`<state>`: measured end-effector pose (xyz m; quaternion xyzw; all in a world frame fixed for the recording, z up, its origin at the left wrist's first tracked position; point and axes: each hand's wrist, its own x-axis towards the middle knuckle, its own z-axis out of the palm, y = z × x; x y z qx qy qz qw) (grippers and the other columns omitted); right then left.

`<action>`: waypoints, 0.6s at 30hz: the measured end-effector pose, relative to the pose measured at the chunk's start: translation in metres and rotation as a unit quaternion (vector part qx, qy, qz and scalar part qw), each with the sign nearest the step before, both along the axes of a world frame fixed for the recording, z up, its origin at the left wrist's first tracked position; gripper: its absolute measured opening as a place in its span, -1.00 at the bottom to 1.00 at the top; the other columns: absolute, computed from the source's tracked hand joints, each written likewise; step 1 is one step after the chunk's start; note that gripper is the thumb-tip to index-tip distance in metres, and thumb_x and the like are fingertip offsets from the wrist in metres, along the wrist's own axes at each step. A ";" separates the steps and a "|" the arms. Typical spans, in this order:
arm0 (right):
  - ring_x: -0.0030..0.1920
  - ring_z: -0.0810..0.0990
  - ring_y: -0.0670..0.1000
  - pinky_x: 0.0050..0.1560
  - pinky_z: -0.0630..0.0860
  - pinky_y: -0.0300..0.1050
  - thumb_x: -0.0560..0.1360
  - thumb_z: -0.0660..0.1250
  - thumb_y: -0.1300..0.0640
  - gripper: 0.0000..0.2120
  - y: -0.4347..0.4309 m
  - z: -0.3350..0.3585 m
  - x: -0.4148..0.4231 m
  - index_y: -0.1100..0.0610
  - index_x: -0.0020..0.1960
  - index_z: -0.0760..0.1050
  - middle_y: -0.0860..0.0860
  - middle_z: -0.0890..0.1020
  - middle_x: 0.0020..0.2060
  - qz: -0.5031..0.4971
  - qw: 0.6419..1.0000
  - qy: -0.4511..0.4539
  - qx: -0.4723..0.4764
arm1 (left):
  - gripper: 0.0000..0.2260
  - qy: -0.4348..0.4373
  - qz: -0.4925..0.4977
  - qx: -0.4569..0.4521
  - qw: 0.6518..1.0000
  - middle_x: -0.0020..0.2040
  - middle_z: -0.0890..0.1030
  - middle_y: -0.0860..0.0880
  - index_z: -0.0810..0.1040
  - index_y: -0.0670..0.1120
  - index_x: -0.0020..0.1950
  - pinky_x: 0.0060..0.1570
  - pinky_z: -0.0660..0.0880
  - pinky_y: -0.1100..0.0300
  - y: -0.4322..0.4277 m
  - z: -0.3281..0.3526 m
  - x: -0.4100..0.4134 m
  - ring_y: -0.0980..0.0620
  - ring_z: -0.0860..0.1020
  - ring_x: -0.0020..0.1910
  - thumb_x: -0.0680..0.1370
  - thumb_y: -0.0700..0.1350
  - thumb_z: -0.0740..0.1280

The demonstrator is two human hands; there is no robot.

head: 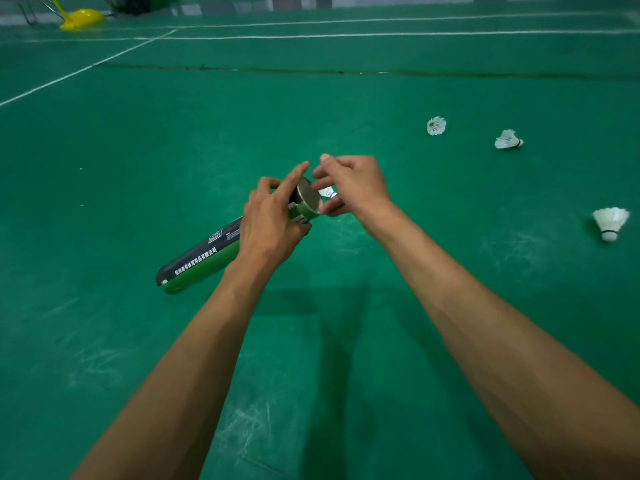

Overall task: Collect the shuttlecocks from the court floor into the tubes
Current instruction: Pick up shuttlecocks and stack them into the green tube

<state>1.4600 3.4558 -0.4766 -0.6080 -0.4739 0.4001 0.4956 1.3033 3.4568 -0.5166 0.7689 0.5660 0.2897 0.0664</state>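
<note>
A green court floor (138, 150) is filling the whole view, its matte surface showing pale scuff marks, with painted white lines (79, 69) crossing at the upper left and a dark, uneven seam (311, 71) running across further back. Two bare forearms are reaching in from below.

A long cardboard tube (201, 261), green and black with white printing, is lying tilted in the air over the floor, its closed end pointing down to the left and its open round mouth facing up to the right, showing a plain brown lining. The left hand (270, 226) is gripping the tube just below the mouth, fingers curling round it while the forefinger is stretching out straight past the rim. The right hand (353, 188) is pinching the held shuttlecock (328, 192) right at the tube's mouth; only a bit of white feather and a blue band is showing between the fingers.

Three more feathered white shuttlecocks are lying loose on the floor to the right, well apart from the hands: the nearest shuttlecock (610, 221) is standing on its cork, the middle shuttlecock (507, 139) is lying on its side, and the far shuttlecock (436, 125) is showing its open skirt. A glossy yellow base (81, 19) is sitting at the far upper left.
</note>
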 end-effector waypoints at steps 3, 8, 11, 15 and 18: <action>-0.13 0.74 0.06 0.01 0.67 0.07 0.48 0.35 0.03 -0.85 -0.001 0.000 0.028 0.00 -0.02 0.67 -0.06 0.74 -0.11 -0.073 0.991 -0.107 0.020 | -0.08 -0.007 0.015 -0.015 1.000 0.18 0.47 -0.06 0.23 0.36 0.55 0.14 0.54 -0.11 0.002 0.000 0.020 -0.15 0.54 0.13 0.33 -0.11 0.59; 0.37 0.50 0.16 0.35 0.45 0.04 0.44 0.40 0.05 -0.45 -0.005 -0.014 0.060 0.03 0.43 0.48 0.09 0.54 0.37 -0.008 0.975 -0.214 -0.055 | -0.08 0.012 0.020 -0.033 0.999 0.19 0.46 -0.05 0.23 0.36 0.56 0.12 0.56 -0.13 0.002 0.008 0.062 -0.14 0.56 0.12 0.33 -0.11 0.59; 0.36 0.46 0.22 0.33 0.43 0.10 0.44 0.39 0.04 -0.46 -0.006 -0.014 0.078 0.01 0.42 0.47 0.12 0.51 0.36 -0.031 0.974 -0.215 -0.070 | -0.08 0.044 0.020 -0.039 0.998 0.18 0.46 -0.07 0.23 0.35 0.56 0.13 0.55 -0.14 0.001 0.018 0.086 -0.15 0.55 0.12 0.34 -0.11 0.59; 0.37 0.44 0.23 0.35 0.34 0.14 0.44 0.35 0.08 -0.48 -0.005 0.006 0.099 0.00 0.41 0.47 0.12 0.50 0.36 -0.076 0.981 -0.167 -0.064 | -0.08 0.065 0.039 -0.046 0.996 0.19 0.46 -0.10 0.25 0.29 0.58 0.18 0.53 -0.10 0.000 0.043 0.104 -0.16 0.53 0.16 0.35 -0.11 0.61; 0.37 0.43 0.22 0.36 0.31 0.13 0.46 0.32 0.12 -0.50 0.004 0.025 0.103 0.00 0.40 0.47 0.10 0.51 0.36 -0.094 0.984 -0.145 -0.044 | -0.09 0.053 0.064 -0.033 0.996 0.21 0.48 -0.12 0.29 0.25 0.58 0.22 0.51 -0.04 -0.001 0.062 0.102 -0.16 0.53 0.18 0.33 -0.10 0.63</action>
